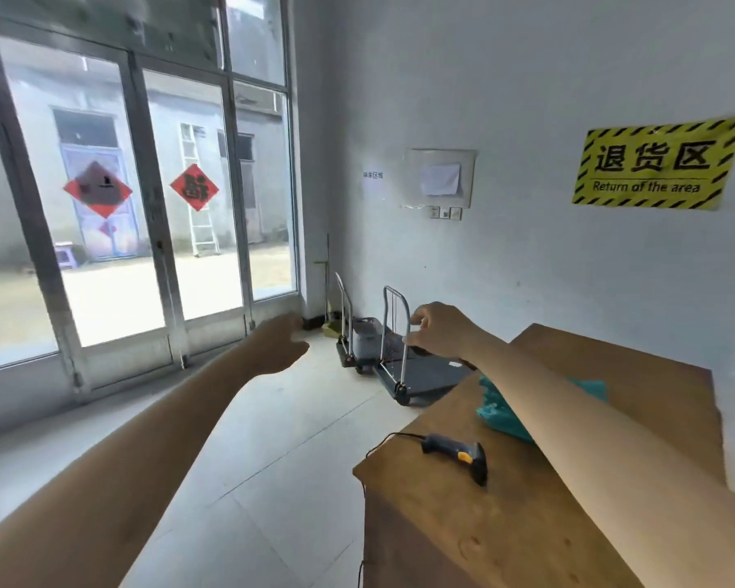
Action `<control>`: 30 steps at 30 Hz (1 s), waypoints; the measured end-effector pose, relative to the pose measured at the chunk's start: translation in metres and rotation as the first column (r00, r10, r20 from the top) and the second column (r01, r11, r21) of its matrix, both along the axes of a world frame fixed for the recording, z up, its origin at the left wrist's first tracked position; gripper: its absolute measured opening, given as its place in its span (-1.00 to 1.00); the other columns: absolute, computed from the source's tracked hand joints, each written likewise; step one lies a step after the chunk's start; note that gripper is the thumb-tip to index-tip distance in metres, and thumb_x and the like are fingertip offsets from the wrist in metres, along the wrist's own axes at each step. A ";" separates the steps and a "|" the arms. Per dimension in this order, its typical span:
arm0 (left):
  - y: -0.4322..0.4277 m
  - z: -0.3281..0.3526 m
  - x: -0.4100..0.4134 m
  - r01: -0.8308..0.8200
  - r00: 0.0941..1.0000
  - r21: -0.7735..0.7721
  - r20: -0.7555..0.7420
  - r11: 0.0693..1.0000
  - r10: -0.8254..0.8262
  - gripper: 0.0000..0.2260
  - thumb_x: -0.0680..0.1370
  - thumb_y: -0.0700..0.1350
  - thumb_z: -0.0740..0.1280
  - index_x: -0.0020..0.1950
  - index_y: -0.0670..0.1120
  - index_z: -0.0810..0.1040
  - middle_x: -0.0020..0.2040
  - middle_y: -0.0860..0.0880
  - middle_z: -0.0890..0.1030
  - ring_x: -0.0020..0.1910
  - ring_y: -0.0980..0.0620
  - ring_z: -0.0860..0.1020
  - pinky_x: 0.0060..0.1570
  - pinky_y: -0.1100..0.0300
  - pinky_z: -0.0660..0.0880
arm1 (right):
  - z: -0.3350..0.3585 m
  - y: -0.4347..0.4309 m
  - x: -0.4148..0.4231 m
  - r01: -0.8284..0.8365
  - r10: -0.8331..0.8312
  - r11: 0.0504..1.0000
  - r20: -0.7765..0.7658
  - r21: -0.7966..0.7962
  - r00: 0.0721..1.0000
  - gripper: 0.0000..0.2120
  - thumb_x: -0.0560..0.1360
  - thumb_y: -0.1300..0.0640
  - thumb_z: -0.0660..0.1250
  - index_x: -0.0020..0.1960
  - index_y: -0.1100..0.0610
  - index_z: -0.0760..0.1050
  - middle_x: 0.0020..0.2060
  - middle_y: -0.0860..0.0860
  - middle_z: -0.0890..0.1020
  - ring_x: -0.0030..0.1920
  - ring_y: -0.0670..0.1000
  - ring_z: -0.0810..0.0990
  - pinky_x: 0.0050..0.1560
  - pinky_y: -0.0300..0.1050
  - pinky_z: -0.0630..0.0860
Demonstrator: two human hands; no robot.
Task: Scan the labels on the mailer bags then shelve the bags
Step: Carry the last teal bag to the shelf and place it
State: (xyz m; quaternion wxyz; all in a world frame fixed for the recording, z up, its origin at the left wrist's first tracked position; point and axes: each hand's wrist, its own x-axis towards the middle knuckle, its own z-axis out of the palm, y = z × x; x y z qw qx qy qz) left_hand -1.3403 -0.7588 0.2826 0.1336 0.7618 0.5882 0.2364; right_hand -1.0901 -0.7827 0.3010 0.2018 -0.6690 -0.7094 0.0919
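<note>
We see the teal mailer bags (499, 411) lying crumpled in a low heap on the wooden worktop (522, 519), partly hidden behind a forearm, with another teal patch showing beyond it. The black handheld scanner (459, 454) with a yellow trigger lies on its side near the front edge, its cable trailing off

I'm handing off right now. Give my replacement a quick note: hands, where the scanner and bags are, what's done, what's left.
Left hand: empty, open, out over the floor.
Right hand: raised beyond the table, fingers curled, apparently holding nothing.
Scanner: lying on the wooden table, cable trailing off the edge.
Teal mailer bags: on the table, partly hidden by the right arm.
Done: nothing evident.
Left: scan labels, shelve bags; no shelf in view.
</note>
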 end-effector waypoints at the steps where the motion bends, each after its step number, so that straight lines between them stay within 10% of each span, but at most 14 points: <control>1: 0.025 0.003 -0.011 -0.011 1.000 0.008 0.005 1.000 0.011 -0.63 0.54 -0.16 0.29 0.34 -0.17 0.38 0.24 -0.20 0.51 0.20 -0.15 0.48 0.14 0.12 0.40 | 0.001 0.028 -0.006 -0.013 0.013 1.000 0.007 0.002 1.000 -0.63 0.50 0.08 0.31 0.26 0.21 0.48 0.20 0.11 0.56 0.20 0.09 0.50 0.03 -0.17 0.37; 6: 0.149 0.033 -0.057 -0.077 0.997 0.003 -0.017 0.997 0.077 -0.63 0.54 -0.10 0.30 0.31 -0.16 0.39 0.11 -0.22 0.57 -0.04 -0.10 0.51 -0.02 0.16 0.41 | 0.017 0.160 -0.027 0.021 -0.021 1.000 -0.023 0.017 1.000 -0.67 0.47 0.12 0.32 0.19 0.25 0.53 0.23 0.14 0.55 0.27 0.06 0.46 0.07 -0.12 0.40; 15: 0.354 0.028 -0.094 0.039 0.997 0.039 -0.073 0.998 -0.036 -0.67 0.56 -0.11 0.28 0.31 -0.15 0.41 0.26 -0.17 0.50 0.22 -0.11 0.47 0.19 0.13 0.37 | -0.007 0.361 -0.065 0.112 -0.112 0.993 0.005 -0.033 0.994 -0.62 0.49 0.02 0.33 0.25 0.18 0.50 0.18 0.09 0.56 0.24 0.10 0.49 0.13 -0.12 0.39; 20: 0.492 0.014 -0.085 0.173 0.984 0.007 -0.053 0.985 -0.173 -0.71 0.55 -0.15 0.27 0.25 -0.19 0.46 0.16 -0.17 0.55 0.09 -0.10 0.52 -0.01 0.20 0.40 | -0.016 0.451 -0.063 0.262 -0.261 0.964 0.025 -0.041 0.965 -0.60 0.49 0.00 0.32 0.28 0.14 0.47 0.21 0.07 0.55 0.23 0.11 0.50 0.24 -0.01 0.43; 30: 0.666 -0.015 0.103 0.605 0.786 -0.106 -0.080 0.789 -0.614 -0.73 0.55 -0.08 0.29 0.21 -0.13 0.49 0.15 -0.13 0.58 0.11 -0.07 0.54 0.08 0.19 0.41 | -0.027 0.516 0.049 0.633 -0.616 0.765 0.148 -0.121 0.773 -0.53 0.52 0.01 0.25 0.41 0.09 0.36 0.36 0.04 0.46 0.32 0.08 0.45 0.20 -0.08 0.40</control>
